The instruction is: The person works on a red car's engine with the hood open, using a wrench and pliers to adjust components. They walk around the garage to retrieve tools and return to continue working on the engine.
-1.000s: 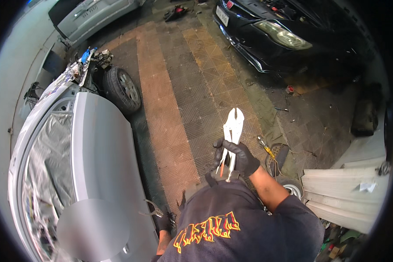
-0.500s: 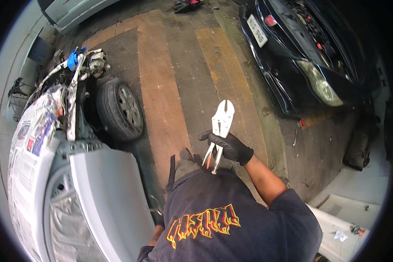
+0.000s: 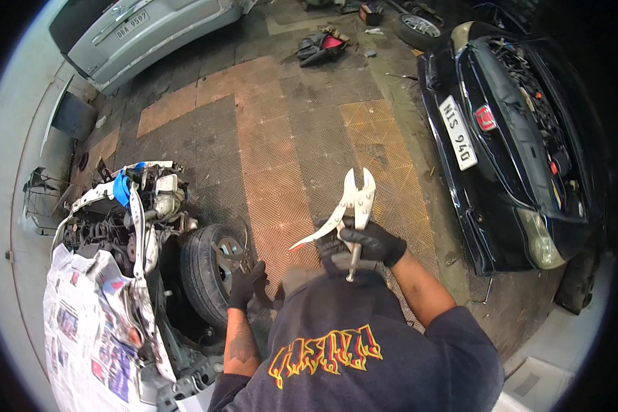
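Note:
My right hand (image 3: 375,244), in a black glove, grips silvery locking pliers (image 3: 358,200) in front of my body. Their jaws point away from me and stand apart. One handle swings out to the left, ending in a reddish tip, while the screw end points back toward my shirt. Lower and to the left, my left hand (image 3: 248,283), also gloved in black, is closed around a dark metal tool (image 3: 235,255). That tool blends into the wheel behind it, so its exact kind is unclear.
On the left stands a stripped car front (image 3: 141,230) partly covered with newspaper (image 3: 82,323), its wheel (image 3: 209,271) close to my left hand. A black car (image 3: 491,185) with its engine bay exposed is at right. Farther off are a silver vehicle (image 3: 147,48) and a dark bundle (image 3: 321,47).
The pliers' jaws have opened and one handle has swung out left. My left hand has risen into view with a dark tool. The view has tilted up, showing more of the far floor.

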A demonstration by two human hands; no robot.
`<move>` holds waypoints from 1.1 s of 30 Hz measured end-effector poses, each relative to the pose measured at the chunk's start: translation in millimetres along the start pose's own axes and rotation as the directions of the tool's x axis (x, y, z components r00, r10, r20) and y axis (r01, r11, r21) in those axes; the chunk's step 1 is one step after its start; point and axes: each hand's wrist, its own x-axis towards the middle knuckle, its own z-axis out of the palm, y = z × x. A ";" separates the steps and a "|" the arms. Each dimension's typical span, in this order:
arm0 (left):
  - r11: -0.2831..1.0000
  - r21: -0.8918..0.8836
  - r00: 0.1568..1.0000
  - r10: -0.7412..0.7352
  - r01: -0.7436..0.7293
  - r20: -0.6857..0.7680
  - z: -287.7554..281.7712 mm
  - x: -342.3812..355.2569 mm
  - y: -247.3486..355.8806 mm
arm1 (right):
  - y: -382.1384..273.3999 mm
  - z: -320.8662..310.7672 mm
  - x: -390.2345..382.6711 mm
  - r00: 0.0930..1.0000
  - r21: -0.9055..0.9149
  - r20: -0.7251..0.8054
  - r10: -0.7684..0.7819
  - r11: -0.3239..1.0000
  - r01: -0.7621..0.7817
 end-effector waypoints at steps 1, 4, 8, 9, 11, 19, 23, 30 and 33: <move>0.996 0.090 1.000 0.000 0.001 -0.005 1.9 19.9 17.6 | -17.6 -13.3 25.4 1.000 0.027 0.004 0.018 0.999 -0.018; 0.996 0.001 0.994 -0.088 0.088 -0.070 -9.2 77.2 52.9 | -50.0 -62.3 107.5 0.999 0.126 0.043 -0.009 0.992 0.004; 0.990 -0.138 0.975 -0.054 0.024 -0.216 -38.5 174.8 63.9 | -121.2 -94.8 218.0 1.000 0.014 -0.027 0.002 1.000 -0.002; 0.989 -0.145 0.969 -0.033 -0.002 -0.243 -43.9 193.7 94.2 | -134.0 -107.7 249.3 0.999 -0.012 -0.024 0.026 1.000 -0.026; 0.997 -0.076 0.957 -0.033 0.011 -0.288 -55.2 245.0 141.6 | -146.6 -135.1 311.8 0.990 0.010 -0.124 0.069 0.998 -0.068; 0.971 -0.236 0.976 -0.086 0.037 -0.200 -86.1 484.4 348.1 | -296.2 -187.8 515.3 0.970 -0.278 -0.140 0.200 0.932 -0.232; 0.975 -0.224 0.999 -0.019 0.008 -0.046 -65.1 604.7 475.9 | -338.7 -226.7 610.2 0.994 0.029 -0.105 0.039 0.999 -0.036; 0.990 -0.098 0.982 0.119 -0.106 0.144 -31.0 791.5 644.4 | -402.8 -346.6 788.5 0.994 0.108 -0.055 -0.095 0.989 0.101; 0.981 -0.146 0.969 0.153 -0.125 0.196 -17.6 857.8 716.2 | -464.1 -378.1 859.3 0.998 0.072 -0.056 -0.011 0.997 0.015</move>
